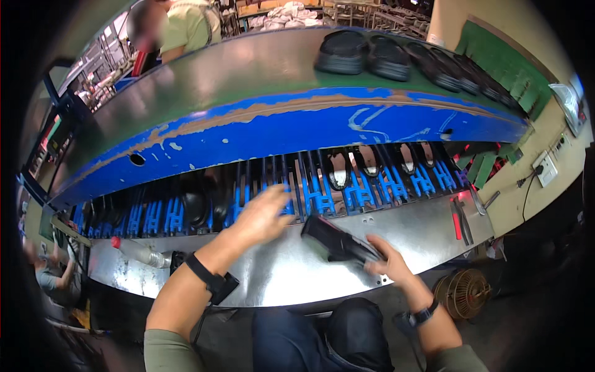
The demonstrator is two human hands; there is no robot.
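Observation:
My right hand [388,263] grips one end of a black shoe [338,240], which is tilted and blurred over the metal ledge. My left hand [265,214] is just left of the shoe, apart from it, with its fingers stretched toward the blue rack bars [316,197] and nothing visible in it. Behind my hands, a row of blue bars runs under the blue beam. Dark shoe shapes [197,204] stand among the bars on the left. More dark shoes with pale insides [339,170] stand there to the right.
A metal ledge [260,273] carries a clear bottle with a red cap [142,253] at left and red-handled pliers [462,223] at right. Above, a green belt [248,68] holds several black shoes [390,59]. A fan [463,292] stands low right. Another person [189,28] is beyond the belt.

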